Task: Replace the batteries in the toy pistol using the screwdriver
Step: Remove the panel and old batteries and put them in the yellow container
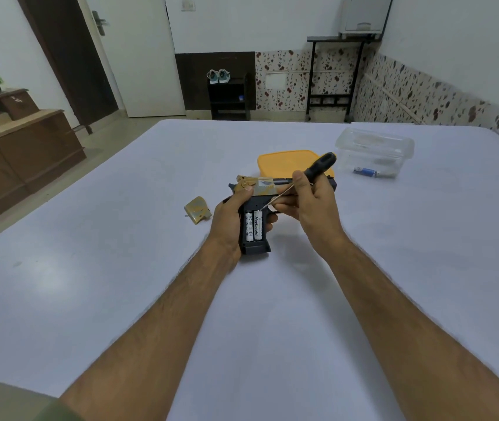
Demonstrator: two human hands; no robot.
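Toy pistol [257, 205], battery compartment uncovered

The white table [120, 268] has lots of bare room on the left and at the front near the arms. A small gold cover [198, 209] lies just left of the hands. Behind them sits a yellow lid [284, 162]. A clear box [374, 153] blocks the far right.

A pale lavender table [90, 299] carries a gold cover piece [197, 209], yellow lid [284, 162] and clear container [374, 151].
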